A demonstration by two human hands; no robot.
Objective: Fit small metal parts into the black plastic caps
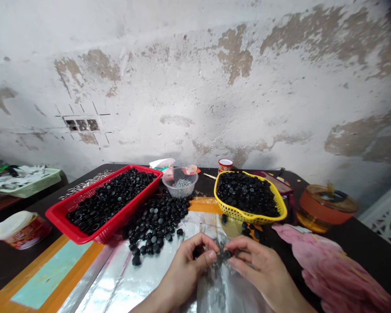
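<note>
My right hand pinches a small round black cap with a hole or dimple in its middle between thumb and fingertips. Close beside it, my left hand is closed, thumb against fingers; something dark shows inside the curled fingers, too hidden to name. Both hands are over clear plastic sheeting on the table. A pile of loose black caps lies left of and beyond my left hand. Past my right hand stands a yellow basket filled with small black round parts.
A red basket of black ring-like parts stands left. A clear bowl holds small metal pieces. An amber round container and a pink cloth lie right. Paper tubs and a small red cup stand on the table.
</note>
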